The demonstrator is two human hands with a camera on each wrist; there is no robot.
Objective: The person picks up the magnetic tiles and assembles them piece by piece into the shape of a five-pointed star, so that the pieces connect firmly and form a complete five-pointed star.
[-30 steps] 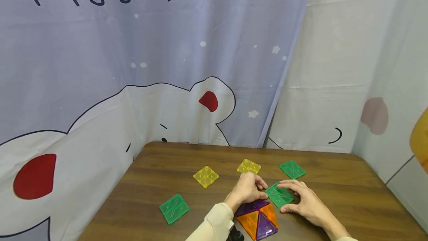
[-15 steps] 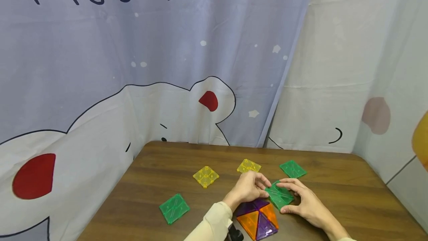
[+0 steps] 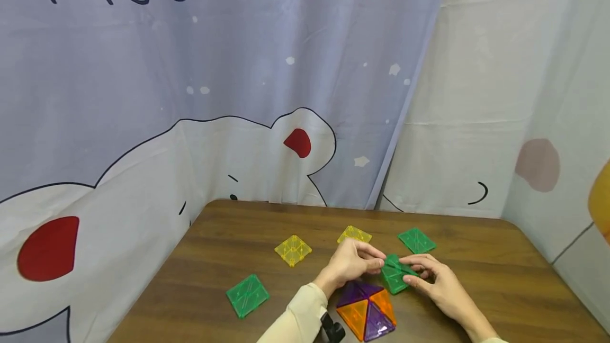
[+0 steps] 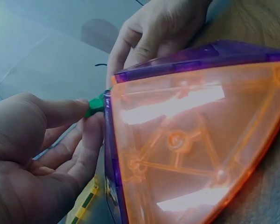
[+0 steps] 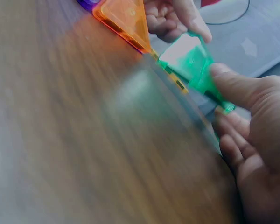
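Translucent green magnetic tiles (image 3: 393, 278) are held between both hands, one tilted against another; how many there are is hard to tell. My left hand (image 3: 347, 264) pinches a green corner (image 4: 95, 106) between thumb and fingers. With thumb and fingertips, my right hand (image 3: 443, 285) grips the opposite edge of the green tile (image 5: 189, 58). Just in front of the hands stands a raised shape of purple and orange triangular tiles (image 3: 353, 317), touched by neither hand as far as I can see. In the left wrist view its orange face (image 4: 177, 140) looms close.
On the brown wooden table (image 3: 200, 290) lie a green tile (image 3: 248, 296) at left, a yellow tile (image 3: 293, 251), another yellow tile (image 3: 355, 234) partly behind my left hand, and a green tile (image 3: 416, 240) at back right. A printed curtain (image 3: 248, 68) hangs behind the table.
The green tiles between the hands have turned and one now tilts up. My right hand's fingers have drawn together on its edge, and the left hand has risen slightly.
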